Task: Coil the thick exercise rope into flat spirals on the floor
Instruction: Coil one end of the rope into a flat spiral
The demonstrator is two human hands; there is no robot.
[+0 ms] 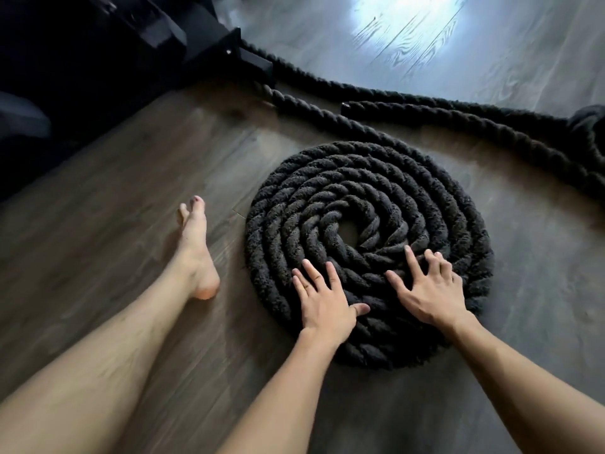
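Note:
A thick black twisted rope lies wound into a flat spiral [366, 204] of several turns on the wood floor. Both hands rest on its near side. My left hand [322, 301] lies flat with straight fingers on the outer turns. My right hand [425, 290] presses on the turns just right of it, fingers spread and slightly bent. From the spiral's far edge the loose rope [314, 109] runs up to a dark frame, and a second length [458, 117] trails off to the right, its capped end [348, 108] lying on the floor.
A black equipment frame [209, 44] stands at the upper left, with the rope passing by its base. My bare left leg and foot [193, 244] stretch out left of the spiral. A pile of rope [589, 132] sits at the right edge. Bare wood floor [425, 37] lies beyond.

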